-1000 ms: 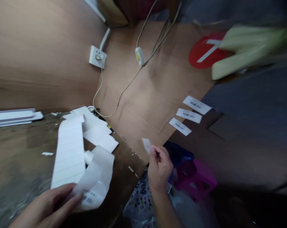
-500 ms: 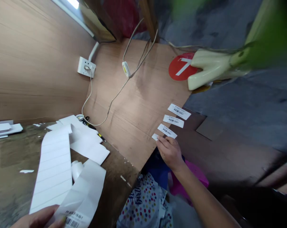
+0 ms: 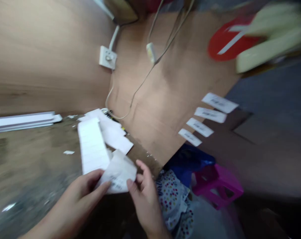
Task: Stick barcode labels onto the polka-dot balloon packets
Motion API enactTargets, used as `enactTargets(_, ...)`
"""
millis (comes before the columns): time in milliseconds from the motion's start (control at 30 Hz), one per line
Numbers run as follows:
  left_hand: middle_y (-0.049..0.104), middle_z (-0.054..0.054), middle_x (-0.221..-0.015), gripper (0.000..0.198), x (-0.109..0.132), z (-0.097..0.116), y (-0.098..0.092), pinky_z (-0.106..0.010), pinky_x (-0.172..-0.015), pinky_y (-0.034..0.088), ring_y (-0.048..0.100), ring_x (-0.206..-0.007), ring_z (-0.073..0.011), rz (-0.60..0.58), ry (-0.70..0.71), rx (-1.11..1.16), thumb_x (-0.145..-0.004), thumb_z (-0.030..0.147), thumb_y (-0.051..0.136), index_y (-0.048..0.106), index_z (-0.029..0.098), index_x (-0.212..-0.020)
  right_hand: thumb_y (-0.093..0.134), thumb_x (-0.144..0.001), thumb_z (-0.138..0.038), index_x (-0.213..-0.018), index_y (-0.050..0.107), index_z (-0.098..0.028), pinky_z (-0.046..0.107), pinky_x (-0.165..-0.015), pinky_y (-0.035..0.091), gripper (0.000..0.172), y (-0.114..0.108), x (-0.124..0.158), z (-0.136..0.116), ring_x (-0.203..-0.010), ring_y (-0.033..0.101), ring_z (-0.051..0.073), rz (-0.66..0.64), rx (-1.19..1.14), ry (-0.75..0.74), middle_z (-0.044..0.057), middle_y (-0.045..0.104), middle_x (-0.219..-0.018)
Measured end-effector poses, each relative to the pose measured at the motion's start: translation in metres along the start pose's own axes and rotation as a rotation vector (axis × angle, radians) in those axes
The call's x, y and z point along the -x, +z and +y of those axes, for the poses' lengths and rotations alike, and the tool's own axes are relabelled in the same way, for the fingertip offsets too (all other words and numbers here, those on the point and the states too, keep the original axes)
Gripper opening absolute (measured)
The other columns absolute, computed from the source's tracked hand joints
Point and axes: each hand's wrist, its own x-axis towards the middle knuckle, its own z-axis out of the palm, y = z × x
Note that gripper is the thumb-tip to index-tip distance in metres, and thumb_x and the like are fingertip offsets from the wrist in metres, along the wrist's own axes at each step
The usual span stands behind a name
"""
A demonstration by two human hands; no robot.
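Note:
A white strip of barcode labels point(image 3: 119, 169) hangs bent between my two hands at the lower middle. My left hand point(image 3: 84, 191) pinches its left side, thumb on top near the printed label. At the strip's right edge is my right hand point(image 3: 145, 192), its thumb on the edge, its fingers bent beside it and the index finger a little raised; blur softens the grip. Several loose barcode labels point(image 3: 199, 127) stick out in a row over the right edge of the wooden board point(image 3: 150, 122). The strip's longer run point(image 3: 92, 146) lies behind my left hand.
White paper sheets point(image 3: 115, 136) lie on the worn tabletop point(image 3: 63, 169). A cord with a white switch point(image 3: 151, 53) runs to a wall socket point(image 3: 107, 58). A red disc point(image 3: 230, 43) and a cream-coloured stand leg point(image 3: 267, 49) are upper right. Below stands a pink stool point(image 3: 218, 186).
My right hand has left the label at the board's edge and come over to the strip. That label now lies free in the row. The view has shifted left.

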Motion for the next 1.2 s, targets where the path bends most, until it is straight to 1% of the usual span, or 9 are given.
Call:
enactTargets(167,0.070,-0.004,-0.099,0.027,0.006,0.003,-0.011,-0.036,-0.095,0.042,0.061,-0.097,-0.0236,-0.117,0.125,-0.155,-0.081,0.032,0.061,0.067,0.018,-0.103,0.064,-0.082,-0.032,-0.128,0.038,-0.024,0.035,-0.074,0.054,0.053,0.036,-0.014,0.014,-0.083,0.066,0.020,0.077,-0.409,0.075,0.006,0.069,-0.095)
enactTargets(233,0.071,-0.003,-0.098,0.022,0.010,-0.002,-0.017,-0.038,-0.102,0.036,0.061,-0.098,-0.0222,-0.105,0.181,-0.230,-0.082,0.029,0.060,0.069,0.019,-0.099,0.063,-0.082,-0.034,-0.118,0.046,-0.022,0.035,-0.069,0.055,0.042,0.036,-0.024,0.017,-0.078,0.066,0.021,0.018,-0.404,0.093,0.005,0.069,-0.090)
enactTargets(300,0.071,-0.003,-0.097,0.022,0.012,-0.006,-0.019,-0.036,-0.097,0.041,0.062,-0.094,-0.0212,-0.059,0.170,-0.154,-0.084,0.028,0.058,0.069,0.018,-0.100,0.059,-0.084,-0.038,-0.111,0.053,-0.020,0.037,-0.067,0.054,0.033,0.031,-0.031,0.016,-0.076,0.065,0.021,0.005,-0.227,0.045,0.006,0.067,-0.089)
enactTargets(433,0.071,-0.006,-0.096,0.023,0.011,-0.010,-0.015,-0.030,-0.080,0.051,0.064,-0.088,-0.0207,-0.011,0.063,0.059,-0.082,0.026,0.060,0.064,0.014,-0.101,0.060,-0.084,-0.033,-0.100,0.065,-0.020,0.044,-0.089,0.046,0.022,0.019,-0.031,0.004,-0.099,0.057,0.024,0.208,0.396,-0.417,0.010,0.060,-0.106)
enactTargets(500,0.070,-0.005,-0.097,0.025,0.009,-0.012,-0.013,-0.030,-0.079,0.050,0.062,-0.088,-0.0203,-0.015,0.063,0.068,-0.081,0.025,0.061,0.063,0.014,-0.104,0.064,-0.082,-0.027,-0.102,0.066,-0.019,0.042,-0.098,0.041,0.022,0.018,-0.028,-0.002,-0.111,0.051,0.025,0.083,0.509,-0.620,0.010,0.060,-0.114)
enactTargets(567,0.069,-0.005,-0.095,0.024,0.008,-0.013,-0.013,-0.029,-0.078,0.049,0.061,-0.087,-0.0196,-0.027,0.083,0.040,-0.082,0.026,0.060,0.063,0.015,-0.103,0.065,-0.081,-0.024,-0.107,0.065,-0.018,0.037,-0.098,0.042,0.026,0.021,-0.026,-0.004,-0.112,0.051,0.022,-0.126,0.484,-0.668,0.009,0.062,-0.114)
enactTargets(633,0.067,-0.004,-0.087,0.022,0.009,-0.013,-0.013,-0.028,-0.074,0.048,0.059,-0.082,-0.0182,-0.038,0.100,-0.007,-0.084,0.029,0.057,0.063,0.013,-0.098,0.064,-0.082,-0.022,-0.107,0.065,-0.018,0.031,-0.093,0.046,0.025,0.026,-0.026,-0.004,-0.105,0.057,0.019,-0.217,0.413,-0.600,0.007,0.065,-0.109)
enactTargets(933,0.064,-0.001,-0.079,0.018,0.013,-0.009,-0.016,-0.022,-0.066,0.044,0.054,-0.072,-0.0131,-0.094,0.124,-0.090,-0.087,0.026,0.051,0.064,0.015,-0.086,0.060,-0.085,-0.023,-0.089,0.070,-0.022,0.026,-0.075,0.050,0.011,0.034,-0.019,0.000,-0.081,0.064,0.015,-0.201,0.244,-0.321,0.001,0.070,-0.087)
enactTargets(1200,0.068,-0.004,-0.082,0.025,0.011,-0.012,-0.015,-0.025,-0.068,0.047,0.059,-0.076,-0.0188,-0.065,-0.016,-0.129,-0.086,0.034,0.052,0.067,0.015,-0.089,0.057,-0.086,-0.038,-0.082,0.069,-0.018,0.028,-0.055,0.049,0.024,0.036,-0.027,0.017,-0.061,0.061,0.017,-0.006,-0.001,-0.057,0.003,0.068,-0.068)
